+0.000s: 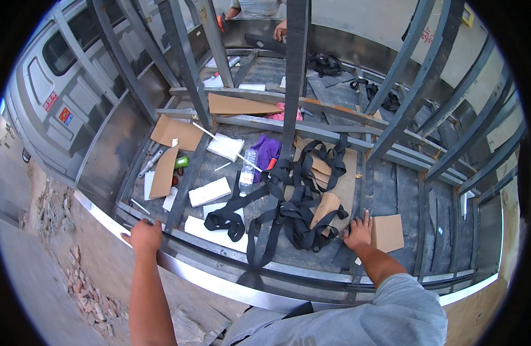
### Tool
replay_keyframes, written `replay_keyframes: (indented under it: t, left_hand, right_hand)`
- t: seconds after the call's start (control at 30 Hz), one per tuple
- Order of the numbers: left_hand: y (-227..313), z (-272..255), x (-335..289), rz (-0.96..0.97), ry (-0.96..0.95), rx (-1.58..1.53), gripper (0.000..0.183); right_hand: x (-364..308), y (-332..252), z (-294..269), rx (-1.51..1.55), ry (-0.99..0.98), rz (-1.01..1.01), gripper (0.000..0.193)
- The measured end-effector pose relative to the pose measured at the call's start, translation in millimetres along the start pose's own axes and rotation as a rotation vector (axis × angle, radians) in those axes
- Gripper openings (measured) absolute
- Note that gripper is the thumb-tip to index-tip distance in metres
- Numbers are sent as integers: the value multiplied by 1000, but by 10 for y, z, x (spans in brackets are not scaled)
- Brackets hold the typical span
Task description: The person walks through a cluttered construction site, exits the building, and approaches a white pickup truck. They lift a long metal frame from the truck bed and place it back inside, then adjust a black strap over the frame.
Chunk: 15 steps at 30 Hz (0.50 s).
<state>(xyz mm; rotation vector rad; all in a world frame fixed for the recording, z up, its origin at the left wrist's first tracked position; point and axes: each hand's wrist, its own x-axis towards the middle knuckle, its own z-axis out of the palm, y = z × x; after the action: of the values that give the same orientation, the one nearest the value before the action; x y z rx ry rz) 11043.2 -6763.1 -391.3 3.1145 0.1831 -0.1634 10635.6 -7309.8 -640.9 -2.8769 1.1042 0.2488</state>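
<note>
My left hand point(144, 235) is closed over the shiny metal edge point(205, 281) that runs along the near side of a truck bed. On the bed floor beside a tangle of black webbing straps point(300, 216), my right hand point(359, 232) reaches in with its fingers apart. A folded piece of brown cardboard point(388, 232) lies just right of that hand. Whether the right fingertips touch a strap end, I cannot tell. Left of the straps are a clear plastic bottle point(247, 172), a purple cloth point(266, 154) and white foam blocks point(210, 192).
Dark metal posts point(295, 75) rise from the bed, with crossbars point(329, 135) between them. Cardboard scraps point(178, 134) and a green object point(182, 162) lie at left. Another person's hand point(280, 31) rests at the far side. A grey van point(52, 98) stands left, above rubble point(86, 288).
</note>
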Motion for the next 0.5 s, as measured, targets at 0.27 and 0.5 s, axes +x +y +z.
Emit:
replay_keyframes:
  t: [0.27,0.5]
  left_hand:
    - [-28,64,40,-3,24,12,48]
    - [-28,94,33,-1,73,20,51]
  right_hand:
    - [37,21,75,24,54,-1,53]
    - [56,59,127,-21,46,-1,56]
